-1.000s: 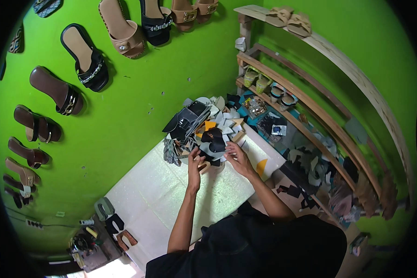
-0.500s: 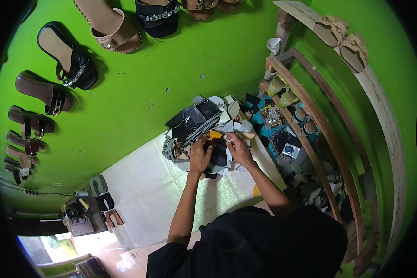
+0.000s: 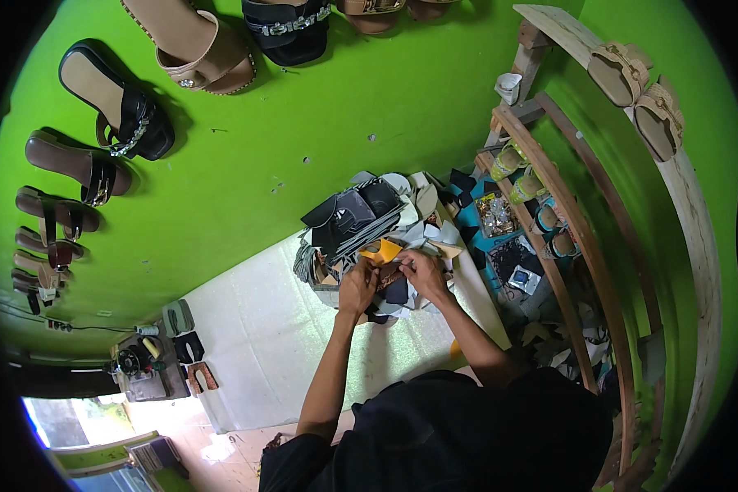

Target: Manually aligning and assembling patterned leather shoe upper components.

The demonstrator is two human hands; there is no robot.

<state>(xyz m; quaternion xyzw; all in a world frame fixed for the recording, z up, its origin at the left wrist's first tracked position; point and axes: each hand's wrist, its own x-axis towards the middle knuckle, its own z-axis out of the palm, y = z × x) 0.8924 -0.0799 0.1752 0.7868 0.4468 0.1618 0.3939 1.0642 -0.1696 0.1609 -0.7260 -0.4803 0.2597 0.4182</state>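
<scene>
On the white-covered table, both my hands are at a heap of cut material scraps. My left hand is closed, its fingertips pinching the left end of a brown patterned scrap. The fingers of my right hand are bent and closed at that scrap's other end. Just beyond the fingertips, an orange-yellow scrap sticks up. A dark scrap lies beneath, between my hands. Behind them, a stack of black and grey cut pieces leans over the heap. My fingers partly cover the brown scrap.
The table runs along a green wall. To the right, a wooden rack holds sandals; beside it, a tray of small shiny parts sits among scraps. A machine stands at the lower left. Several sandals hang on the wall.
My hands have lifted slightly and come closer together. More of the orange-yellow scrap shows, and the brown scrap now appears between my fingers. The whole view has shifted a little.
</scene>
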